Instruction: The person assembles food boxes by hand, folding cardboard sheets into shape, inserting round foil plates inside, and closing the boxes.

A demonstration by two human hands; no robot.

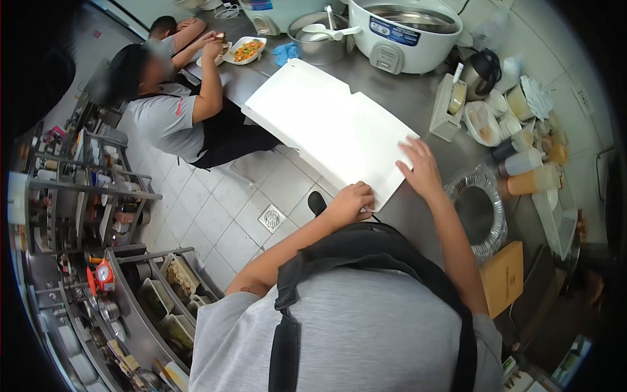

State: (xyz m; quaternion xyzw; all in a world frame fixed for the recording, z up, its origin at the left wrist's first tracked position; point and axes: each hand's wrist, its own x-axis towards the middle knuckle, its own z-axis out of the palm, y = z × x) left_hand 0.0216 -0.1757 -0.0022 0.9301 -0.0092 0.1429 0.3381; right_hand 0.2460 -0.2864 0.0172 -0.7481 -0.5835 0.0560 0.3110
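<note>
White board (333,130) stretches forward-left.

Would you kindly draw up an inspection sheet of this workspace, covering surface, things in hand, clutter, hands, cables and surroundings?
Surface: steel counter, crowded along the wall.
Things in hand: white panel, large, set slantwise, hiding part of the counter's edge.
Clutter: white cooker, steel pot with ladles, foil pan, bottles, brown box.
Hands: left hand at the panel's near end, fingers curled; right hand on its right edge, fingers spread.
Cables: white cord, bunched at the far end.
Surroundings: two people at left, tiled floor with drain, loaded shelves.
</note>
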